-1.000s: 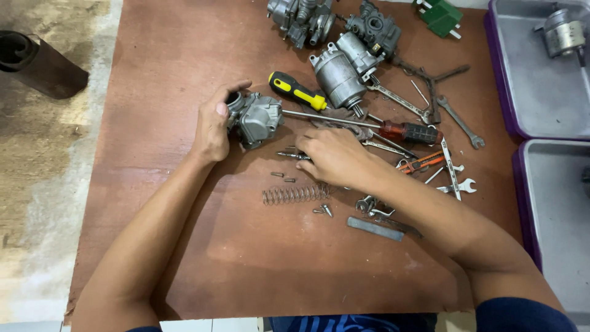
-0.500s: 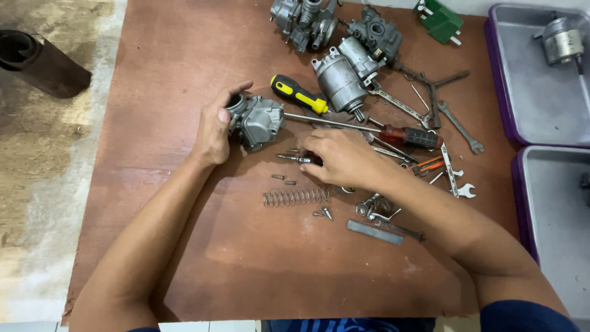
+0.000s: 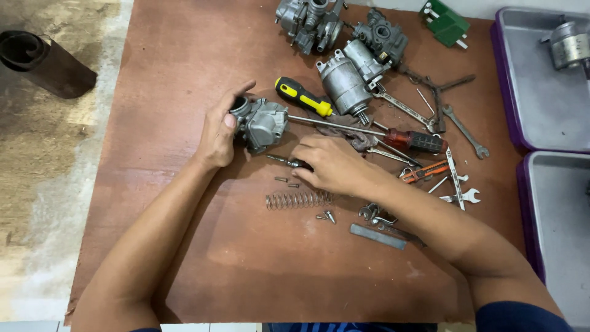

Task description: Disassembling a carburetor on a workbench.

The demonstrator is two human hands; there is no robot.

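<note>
My left hand grips a grey metal carburetor that rests on the brown board, thumb over its round opening. My right hand lies palm down just to its right, fingers closed over a small dark-handled tool whose metal tip sticks out to the left. A coil spring and a few small screws lie just below the right hand. A yellow-and-black screwdriver lies above it, shaft pointing right.
More carburetors and a cylindrical motor part sit at the board's far side. Wrenches, a red-handled screwdriver, a flat metal bar and small fittings lie right. Grey trays stand at the right edge, a dark roll at left.
My right hand has drifted slightly left over the small tool. The left hand keeps hold of the carburetor without moving.
</note>
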